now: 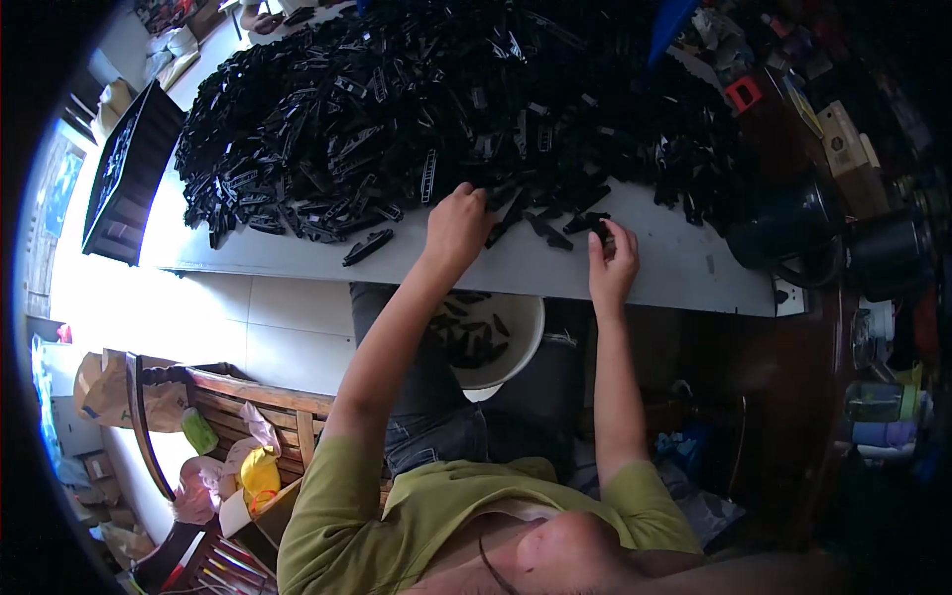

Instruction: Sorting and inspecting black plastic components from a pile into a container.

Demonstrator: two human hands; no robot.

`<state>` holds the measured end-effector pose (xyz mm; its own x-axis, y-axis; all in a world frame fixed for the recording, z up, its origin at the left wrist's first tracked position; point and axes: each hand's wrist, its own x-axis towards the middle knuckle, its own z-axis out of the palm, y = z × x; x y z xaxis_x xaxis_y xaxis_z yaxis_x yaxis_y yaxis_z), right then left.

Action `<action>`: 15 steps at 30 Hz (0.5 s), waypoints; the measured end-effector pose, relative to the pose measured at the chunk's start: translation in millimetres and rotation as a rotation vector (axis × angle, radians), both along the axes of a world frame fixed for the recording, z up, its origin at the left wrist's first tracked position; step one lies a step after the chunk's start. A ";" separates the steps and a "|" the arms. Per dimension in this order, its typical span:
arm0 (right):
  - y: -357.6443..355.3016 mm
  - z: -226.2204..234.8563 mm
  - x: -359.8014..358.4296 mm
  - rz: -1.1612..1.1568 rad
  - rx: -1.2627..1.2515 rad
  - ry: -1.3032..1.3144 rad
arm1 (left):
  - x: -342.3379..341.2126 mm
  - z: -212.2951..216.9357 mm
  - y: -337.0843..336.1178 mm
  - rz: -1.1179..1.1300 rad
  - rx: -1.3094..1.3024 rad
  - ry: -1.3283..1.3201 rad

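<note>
A large heap of small black plastic parts (327, 129) covers most of the white table (674, 263). My left hand (456, 230) is at the heap's near edge, its fingers curled closed; whatever they hold is hidden. Farther right, my right hand (614, 260) pinches a black plastic part (598, 222) between thumb and fingers, just over the table's near edge. A few loose parts lie between the hands. One separate black part (368, 248) rests left of my left hand. Between my legs stands a white bucket (536, 337) with several black parts inside.
A black crate (129, 178) stands tilted at the table's left end. Dark cylindrical containers (888, 253) are by the right end. A wooden bench (297, 402) with bags is at the lower left. Another person's hand (260, 22) shows at the far left.
</note>
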<state>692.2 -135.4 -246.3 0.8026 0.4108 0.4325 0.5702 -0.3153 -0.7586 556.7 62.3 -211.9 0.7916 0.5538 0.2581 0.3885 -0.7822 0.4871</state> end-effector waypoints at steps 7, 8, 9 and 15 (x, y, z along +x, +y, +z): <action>3.7 2.3 2.2 -0.057 0.039 -0.209 | -52.8 15.6 -9.6 -0.144 0.093 -0.193; 7.5 7.7 -1.3 -0.072 0.009 -0.388 | -61.3 12.7 -13.3 -0.219 0.080 -0.179; 8.7 9.7 -5.3 -0.065 0.008 -0.384 | -64.8 9.3 -16.1 -0.212 0.078 -0.175; 16.3 28.6 -57.4 0.370 -0.070 -0.150 | -70.2 -8.0 -13.1 -0.438 -0.086 -0.189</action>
